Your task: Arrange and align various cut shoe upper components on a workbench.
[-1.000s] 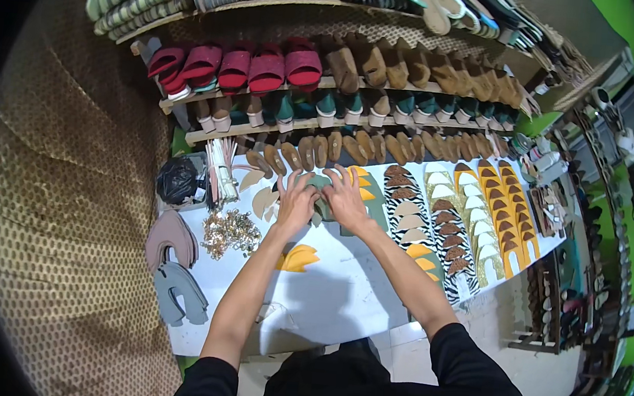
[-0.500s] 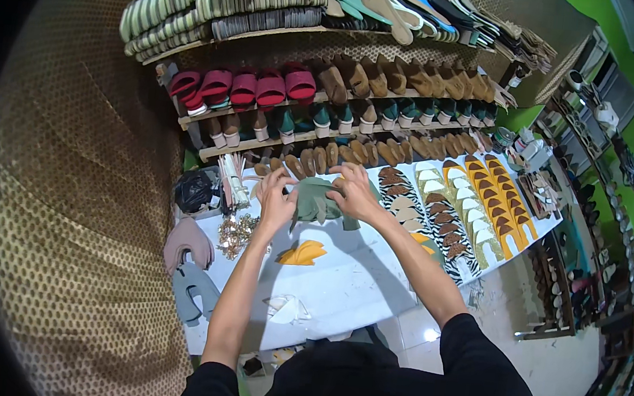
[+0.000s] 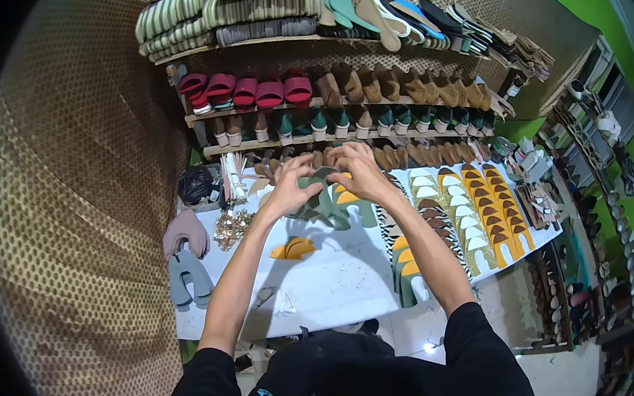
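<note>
Over the far half of the white table, both my hands work at dark green U-shaped cut pieces (image 3: pixel 333 213). My left hand (image 3: pixel 292 188) is closed, its thumb and fingers at the left edge of the green material. My right hand (image 3: pixel 365 177) pinches the upper edge of a green piece, fingers bent. Part of the green material is hidden behind the fingers. Yellow curved pieces (image 3: pixel 347 196) lie on green ones just under the right hand. Closer to me, a small fanned stack of yellow pieces (image 3: pixel 294 248) rests on the table.
Rows of cut pieces (image 3: pixel 476 206) in yellow, brown, white and zebra print cover the table's right side. Gold-coloured bits (image 3: pixel 232 228) lie at left, near pink (image 3: pixel 187 233) and grey (image 3: pixel 190 280) U-shaped pieces. Shelves with red slippers (image 3: pixel 270 92) and heeled shoes stand behind.
My hands have shifted slightly, the right one farther up, and the green pieces have spread apart. More green-and-yellow pieces show at the right as the view has tilted.
</note>
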{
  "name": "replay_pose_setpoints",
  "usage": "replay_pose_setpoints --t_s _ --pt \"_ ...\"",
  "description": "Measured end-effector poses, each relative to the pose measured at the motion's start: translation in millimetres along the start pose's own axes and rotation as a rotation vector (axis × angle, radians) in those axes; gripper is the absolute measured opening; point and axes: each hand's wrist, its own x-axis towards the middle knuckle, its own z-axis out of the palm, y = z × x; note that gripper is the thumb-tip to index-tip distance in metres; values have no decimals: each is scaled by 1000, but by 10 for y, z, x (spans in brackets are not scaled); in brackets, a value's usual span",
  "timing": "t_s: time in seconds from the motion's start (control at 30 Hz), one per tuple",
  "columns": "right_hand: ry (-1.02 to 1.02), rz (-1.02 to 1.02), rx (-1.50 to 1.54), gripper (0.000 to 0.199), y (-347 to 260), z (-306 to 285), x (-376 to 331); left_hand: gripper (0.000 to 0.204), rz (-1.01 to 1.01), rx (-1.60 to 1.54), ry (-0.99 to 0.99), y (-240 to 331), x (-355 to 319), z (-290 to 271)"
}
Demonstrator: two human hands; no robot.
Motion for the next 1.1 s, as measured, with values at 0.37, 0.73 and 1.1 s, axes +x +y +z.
replay_pose_setpoints --t_s 0.37,0.73,1.1 --pt "-26 -120 -149 25 495 -604 -431 28 151 175 201 786 305 685" --pt "14 -94 -25 45 821 -953 -644 32 -44 5 144 585 256 1099" --pt "63 -153 -11 19 780 -847 -585 28 -70 83 63 814 230 821"
